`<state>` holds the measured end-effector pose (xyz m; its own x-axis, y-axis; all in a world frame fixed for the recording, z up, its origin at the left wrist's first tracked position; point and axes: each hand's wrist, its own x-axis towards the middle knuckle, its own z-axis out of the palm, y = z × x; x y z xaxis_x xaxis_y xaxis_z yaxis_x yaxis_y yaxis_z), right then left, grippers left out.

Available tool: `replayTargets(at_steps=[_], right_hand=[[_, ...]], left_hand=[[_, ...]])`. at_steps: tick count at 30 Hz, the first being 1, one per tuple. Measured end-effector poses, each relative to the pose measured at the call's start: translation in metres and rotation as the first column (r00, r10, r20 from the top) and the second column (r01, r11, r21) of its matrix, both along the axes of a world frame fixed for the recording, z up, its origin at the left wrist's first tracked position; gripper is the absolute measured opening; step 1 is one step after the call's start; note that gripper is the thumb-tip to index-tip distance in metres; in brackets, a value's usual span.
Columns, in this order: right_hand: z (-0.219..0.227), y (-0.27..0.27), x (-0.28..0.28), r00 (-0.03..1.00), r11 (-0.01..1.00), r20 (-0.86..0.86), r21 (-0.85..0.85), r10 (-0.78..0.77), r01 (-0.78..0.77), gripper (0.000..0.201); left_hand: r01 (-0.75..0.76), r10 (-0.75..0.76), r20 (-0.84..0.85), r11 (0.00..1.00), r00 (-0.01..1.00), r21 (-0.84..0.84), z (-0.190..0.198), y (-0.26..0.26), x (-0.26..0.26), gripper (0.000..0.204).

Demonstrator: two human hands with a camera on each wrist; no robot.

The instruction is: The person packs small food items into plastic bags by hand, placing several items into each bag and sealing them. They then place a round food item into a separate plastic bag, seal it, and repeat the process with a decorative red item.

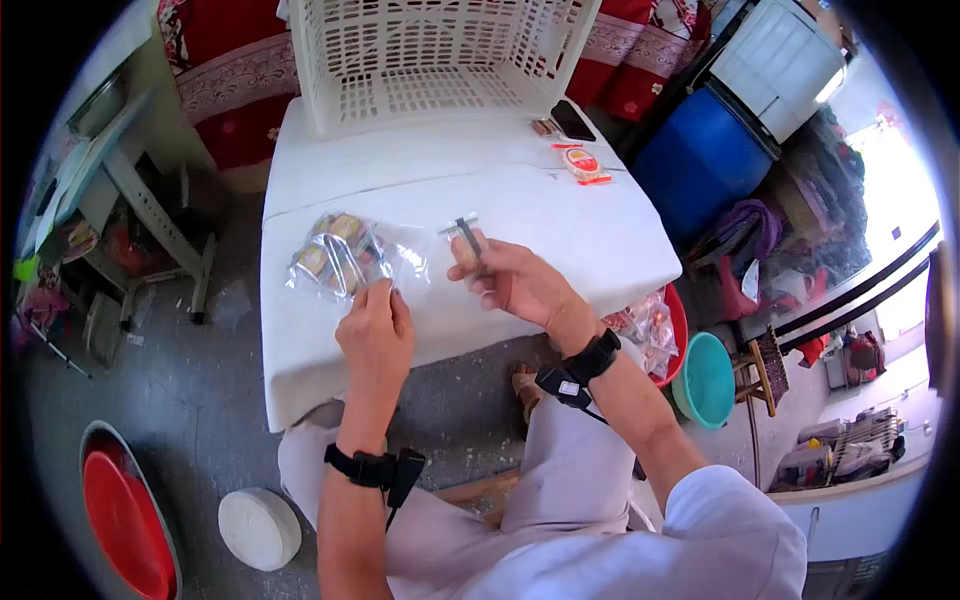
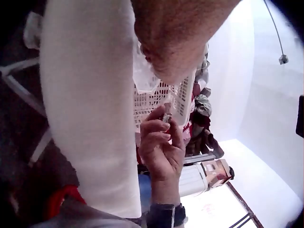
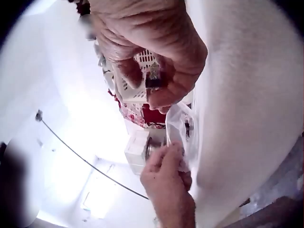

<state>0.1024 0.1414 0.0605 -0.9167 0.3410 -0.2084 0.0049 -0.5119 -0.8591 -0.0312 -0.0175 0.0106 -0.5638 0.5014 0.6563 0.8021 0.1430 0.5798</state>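
In the head view, the left hand (image 1: 378,335) pinches the near edge of a clear plastic bag (image 1: 405,255) that lies on the white-covered table (image 1: 510,205) with several small wrapped pieces inside. To its right, the right hand (image 1: 525,290) holds a small wrapped piece (image 1: 468,243) with a dark band, just above the table and apart from the bag. The right wrist view shows this piece (image 3: 153,78) between thumb and fingers, and the left hand (image 3: 166,178) at the bag (image 3: 176,124).
A white plastic crate (image 1: 420,95) stands at the table's back. At the back right lie a phone (image 1: 573,120) and a red-and-clear packet (image 1: 582,164). Beside the table are a blue barrel (image 1: 700,160), a green basin (image 1: 706,380) and a red basin (image 1: 677,330) holding packets.
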Motion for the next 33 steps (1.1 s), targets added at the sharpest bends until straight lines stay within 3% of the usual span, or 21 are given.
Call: replayTargets(at_steps=[1, 3, 5, 7, 9, 11, 13, 15, 17, 19, 20, 22, 23, 25, 26, 28, 29, 31, 32, 33], right_hand=[[-0.003, -0.006, 0.001, 1.000, 1.000, 0.001, -0.005, 0.006, -0.006, 0.038], [-0.006, -0.013, 0.001, 0.988, 0.981, 0.157, 0.193, 0.004, -0.035, 0.030], [-0.006, -0.020, 0.001, 0.983, 0.976, 0.181, 0.212, 0.018, -0.057, 0.030], [-0.002, -0.027, 0.001, 0.964, 0.911, 0.265, 0.392, 0.021, -0.128, 0.032], [-0.011, -0.032, -0.005, 0.969, 0.876, 0.241, 0.477, -0.056, -0.068, 0.030], [-0.013, -0.035, -0.009, 0.981, 0.772, 0.159, 0.635, -0.106, -0.019, 0.028], [-0.010, -0.039, -0.013, 0.964, 0.734, 0.219, 0.678, -0.150, -0.040, 0.029], [-0.022, -0.048, -0.018, 0.958, 0.191, -0.118, 0.967, -0.260, 0.171, 0.034], [-0.028, -0.054, -0.018, 0.960, 0.140, -0.084, 0.982, -0.265, 0.125, 0.040], [-0.037, -0.054, -0.022, 0.945, -0.108, -0.301, 0.951, -0.126, 0.289, 0.042], [-0.041, -0.053, -0.021, 0.946, -0.105, -0.299, 0.952, -0.123, 0.287, 0.042], [-0.039, -0.058, -0.018, 0.968, 0.151, -0.198, 0.963, -0.153, 0.221, 0.044], [-0.037, -0.058, -0.019, 0.969, 0.156, -0.195, 0.963, -0.151, 0.218, 0.044], [-0.032, -0.054, -0.025, 0.931, 0.372, 0.057, 0.924, -0.361, 0.088, 0.041], [-0.031, -0.052, -0.026, 0.934, 0.379, 0.060, 0.921, -0.353, 0.084, 0.041], [-0.032, -0.049, -0.030, 0.936, 0.159, -0.006, 0.985, -0.351, 0.066, 0.036], [-0.031, -0.049, -0.031, 0.945, 0.172, 0.000, 0.983, -0.326, 0.059, 0.036], [-0.024, -0.047, -0.030, 0.940, 0.402, 0.121, 0.916, -0.318, 0.018, 0.034], [-0.019, -0.045, -0.029, 0.952, 0.563, 0.175, 0.826, -0.253, -0.002, 0.032], [-0.017, -0.044, -0.029, 0.957, 0.561, 0.168, 0.828, -0.235, -0.008, 0.032]], left_hand=[[-0.003, 0.003, 0.004, 1.000, 1.000, 0.001, 0.000, 0.000, 0.000, 0.010], [-0.006, 0.006, 0.006, 1.000, 1.000, 0.002, 0.000, 0.001, 0.000, 0.009], [-0.007, 0.007, 0.009, 1.000, 1.000, 0.013, -0.001, 0.001, -0.001, 0.008], [-0.024, 0.024, 0.007, 1.000, 1.000, -0.008, -0.002, 0.000, -0.002, 0.013], [-0.029, 0.029, -0.003, 0.999, 1.000, 0.024, -0.001, -0.001, -0.002, 0.010], [-0.006, 0.007, -0.011, 0.998, 1.000, 0.066, 0.001, -0.001, -0.002, 0.008], [-0.020, 0.021, -0.014, 0.999, 1.000, 0.037, 0.003, -0.003, -0.003, 0.008], [-0.018, 0.018, -0.002, 0.999, 1.000, 0.049, 0.003, -0.001, -0.003, 0.008], [-0.004, 0.005, -0.004, 0.998, 1.000, 0.060, 0.005, -0.002, -0.004, 0.007], [0.018, -0.018, 0.006, 0.998, 1.000, 0.054, 0.006, -0.002, -0.002, 0.006], [0.039, -0.040, 0.015, 0.998, 0.999, 0.047, 0.006, -0.002, -0.002, 0.006], [0.029, -0.030, 0.011, 0.999, 1.000, 0.028, 0.005, -0.003, -0.001, 0.005], [0.025, -0.025, 0.003, 1.000, 1.000, 0.010, 0.005, -0.003, -0.001, 0.005], [0.021, -0.021, 0.002, 1.000, 1.000, 0.001, 0.003, -0.002, 0.000, 0.006], [0.016, -0.016, -0.001, 1.000, 1.000, -0.004, 0.002, -0.001, -0.001, 0.006], [0.004, -0.004, -0.011, 1.000, 1.000, 0.012, -0.002, 0.000, -0.001, 0.007], [0.007, -0.007, -0.021, 0.999, 1.000, 0.038, -0.003, 0.000, -0.001, 0.007], [-0.020, 0.020, -0.009, 1.000, 1.000, 0.000, 0.001, -0.005, 0.002, 0.006], [-0.009, 0.009, -0.011, 1.000, 1.000, -0.007, 0.000, -0.005, 0.001, 0.006], [0.004, -0.005, -0.016, 1.000, 1.000, -0.009, 0.001, -0.004, 0.000, 0.006]])
